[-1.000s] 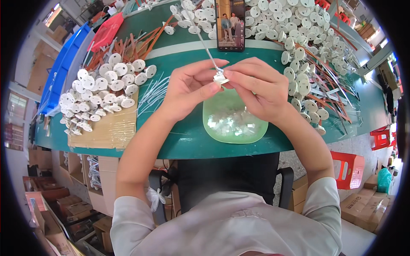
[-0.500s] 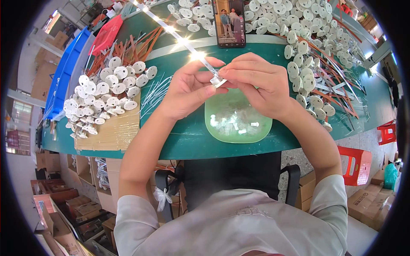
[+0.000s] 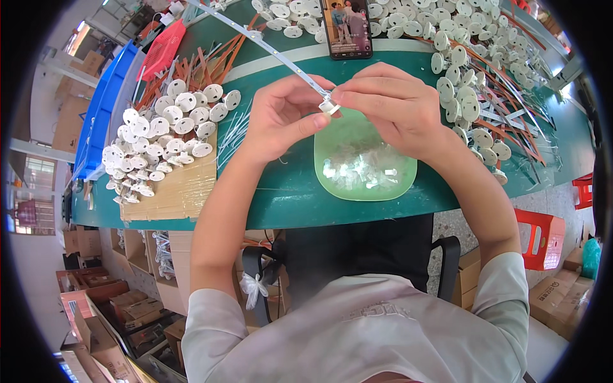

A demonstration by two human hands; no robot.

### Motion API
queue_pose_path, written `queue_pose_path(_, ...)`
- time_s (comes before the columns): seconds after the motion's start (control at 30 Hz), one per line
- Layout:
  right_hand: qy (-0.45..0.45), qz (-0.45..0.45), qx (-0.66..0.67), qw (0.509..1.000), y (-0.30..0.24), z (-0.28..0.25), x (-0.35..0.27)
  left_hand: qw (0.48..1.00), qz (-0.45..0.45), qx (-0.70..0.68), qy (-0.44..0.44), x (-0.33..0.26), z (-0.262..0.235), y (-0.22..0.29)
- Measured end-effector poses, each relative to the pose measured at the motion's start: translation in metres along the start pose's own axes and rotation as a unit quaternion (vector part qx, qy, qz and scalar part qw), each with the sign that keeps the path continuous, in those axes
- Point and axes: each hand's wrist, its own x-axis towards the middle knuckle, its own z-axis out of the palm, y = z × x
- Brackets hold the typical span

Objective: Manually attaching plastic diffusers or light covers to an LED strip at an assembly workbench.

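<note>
Both my hands meet over the table, close to the far rim of a green bowl [image 3: 365,196] holding small clear and whitish pieces. A narrow LED strip [image 3: 276,55] slants from the far left down to my fingers, its lights dark. At its near end sits a small white plastic piece [image 3: 329,107]. My left hand [image 3: 276,121] is curled around this end, with the thumb against the white piece. From the other side, the closed fingertips of my right hand [image 3: 399,110] pinch the same piece. Exactly how strip and piece join is hidden by the fingers.
White round discs [image 3: 172,115] lie heaped on cardboard [image 3: 179,195] at left, beside brown strips and thin white wires [image 3: 235,137]. More discs [image 3: 463,105] cover the far right. A phone [image 3: 347,29] stands at the back. A blue tray [image 3: 105,108] lines the left edge.
The LED strip's lights were shining and are now dark. My hands stay together at its end with small finger shifts. The whole view has moved slightly.
</note>
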Motion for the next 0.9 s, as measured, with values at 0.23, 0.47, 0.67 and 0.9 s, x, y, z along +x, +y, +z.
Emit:
queue_pose_path(0.23, -0.016, -0.039, -0.005, 0.999, 0.006, 0.003, -0.005, 1.000, 0.003, 0.018, 0.010, 0.000, 0.000, 0.001)
queue_pose_path(0.47, -0.104, 0.078, -0.068, 0.989, 0.002, -0.003, -0.012, 0.975, 0.054, 0.145, 0.160, 0.006, 0.004, -0.005)
queue_pose_path(0.67, -0.337, 0.118, 0.090, 0.930, -0.007, 0.001, -0.016, 0.962, 0.063, 0.212, 0.158, 0.005, 0.015, -0.006)
queue_pose_path(0.9, -0.343, 0.191, 0.193, 0.899, -0.005, 0.005, -0.015, 0.956, 0.042, 0.254, 0.142, 0.003, 0.014, -0.009)
